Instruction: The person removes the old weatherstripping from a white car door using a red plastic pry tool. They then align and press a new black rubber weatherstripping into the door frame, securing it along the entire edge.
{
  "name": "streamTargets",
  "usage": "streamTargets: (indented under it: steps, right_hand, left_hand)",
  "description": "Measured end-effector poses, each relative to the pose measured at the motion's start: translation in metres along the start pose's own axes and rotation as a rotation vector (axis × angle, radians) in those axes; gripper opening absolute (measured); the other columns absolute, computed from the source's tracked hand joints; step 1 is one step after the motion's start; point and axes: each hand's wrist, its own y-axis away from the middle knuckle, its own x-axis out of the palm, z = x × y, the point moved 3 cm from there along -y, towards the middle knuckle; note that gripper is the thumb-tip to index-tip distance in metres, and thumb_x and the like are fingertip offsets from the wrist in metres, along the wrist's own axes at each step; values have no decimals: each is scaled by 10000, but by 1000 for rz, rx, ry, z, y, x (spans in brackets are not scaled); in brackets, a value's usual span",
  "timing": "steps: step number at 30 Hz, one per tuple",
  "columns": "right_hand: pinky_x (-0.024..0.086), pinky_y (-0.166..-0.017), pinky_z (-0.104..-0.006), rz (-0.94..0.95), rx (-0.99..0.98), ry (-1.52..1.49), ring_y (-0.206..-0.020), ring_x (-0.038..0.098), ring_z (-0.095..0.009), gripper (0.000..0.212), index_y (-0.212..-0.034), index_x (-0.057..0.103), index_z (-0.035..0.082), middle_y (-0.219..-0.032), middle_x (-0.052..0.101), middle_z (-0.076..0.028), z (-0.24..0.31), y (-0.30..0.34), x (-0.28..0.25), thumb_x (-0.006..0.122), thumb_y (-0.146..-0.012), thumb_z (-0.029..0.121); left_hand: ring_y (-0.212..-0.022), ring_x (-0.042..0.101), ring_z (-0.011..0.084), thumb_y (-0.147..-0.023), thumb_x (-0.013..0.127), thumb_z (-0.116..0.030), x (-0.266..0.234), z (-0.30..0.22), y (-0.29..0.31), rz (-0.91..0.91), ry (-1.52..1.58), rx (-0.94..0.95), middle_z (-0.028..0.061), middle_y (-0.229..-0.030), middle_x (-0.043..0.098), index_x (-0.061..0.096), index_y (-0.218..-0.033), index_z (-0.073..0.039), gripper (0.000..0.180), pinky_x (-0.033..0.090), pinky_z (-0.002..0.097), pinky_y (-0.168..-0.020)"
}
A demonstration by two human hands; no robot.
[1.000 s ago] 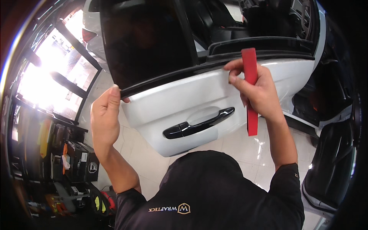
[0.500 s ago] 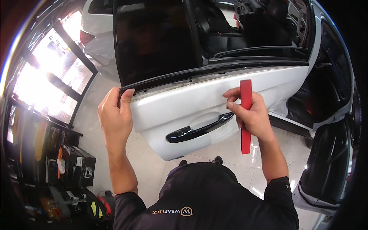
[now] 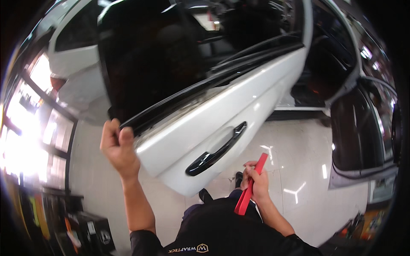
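A white car door (image 3: 213,115) stands open before me, with a black handle (image 3: 217,152) and a dark window (image 3: 149,59). Along the base of the window runs a black trim strip (image 3: 171,102); a dirty gap shows between it and the white panel. My left hand (image 3: 121,147) is closed round the strip's end at the door's left corner. Low in front of my body, away from the door, my right hand (image 3: 257,182) grips a long flat red bar (image 3: 244,202), held at a slant. Its fingers wrap round the middle of the bar.
To the right another car door (image 3: 358,132) hangs open beside the dark car interior. Pale glossy tiles (image 3: 294,158) cover the floor. At lower left stand a shelf and a black box (image 3: 92,228); bright glass panes (image 3: 32,145) lie beyond.
My right hand has drawn the red bar back from the door, down toward my body. The view has turned, so the door now slants. My left hand keeps its hold on the strip's end.
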Motion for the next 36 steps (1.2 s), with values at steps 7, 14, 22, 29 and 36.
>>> streamTargets:
  steps: [7,14,22,29,36]
  right_hand:
    - [547,-540,-347,162,279,43,-558,617,-179,268,-1229,485,32,-788,602,-73,-71,86,-22,573,-1033,192]
    - [498,-524,-281,-160,77,350,-594,571,-106,243,-1175,587,41,-767,559,-20,-68,89,-69,633,-1005,208]
    - [539,-638,-398,-785,-137,767,-775,637,-250,265,-1048,688,-20,-936,607,-154,-72,227,-178,710,-827,124]
    - [508,-861,-532,-1262,369,933,-1015,637,-455,326,-946,660,-42,-988,657,-278,-104,414,-269,698,-824,258]
    - [526,-895,-509,-1655,619,604,-1021,683,-415,375,-1097,681,30,-1030,722,-229,-206,563,-254,760,-829,280]
  left_hand:
    - [-1000,588,122,-958,610,-601,12,9,0,16,278,-46,72,-1087,633,577,-1087,49,664,458,244,-903]
    - [-868,476,68,-1031,577,-473,-2,10,-9,149,112,-5,-7,-929,563,595,-1099,13,491,388,198,-801]
    - [-1158,570,178,-1029,600,-323,-1,83,-22,32,145,-4,137,-1253,632,549,-1371,94,542,407,316,-1056]
    - [-1329,516,333,-1041,412,-434,6,171,-104,290,-225,425,208,-1532,439,439,-1492,-5,624,459,465,-1113]
    - [-1323,519,324,-1032,435,-412,109,98,-18,307,-124,247,190,-1493,472,459,-1467,9,606,432,459,-1128]
